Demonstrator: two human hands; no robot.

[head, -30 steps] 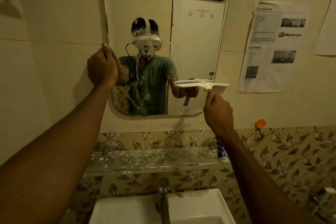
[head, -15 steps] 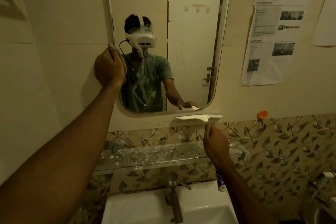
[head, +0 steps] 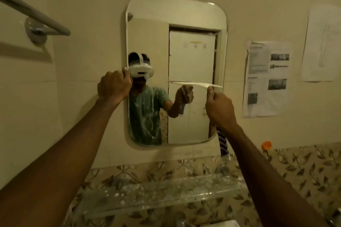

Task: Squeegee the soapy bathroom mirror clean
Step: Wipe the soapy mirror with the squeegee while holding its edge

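A rounded wall mirror hangs ahead, with soap streaks left on its lower left part. My right hand grips a squeegee. Its white blade lies level against the right half of the glass at mid height, and its blue striped handle sticks out below my wrist. My left hand is closed on the mirror's left edge at mid height. A person with a white headset is reflected in the glass.
A glass shelf spotted with foam runs under the mirror. A grey towel bar juts out at the upper left. Paper sheets are stuck to the wall on the right, with an orange hook below them.
The squeegee went down past the mirror's bottom edge, then came back up to mid height on the right half. The view has pulled back and tilted up. My left hand stayed on the edge.
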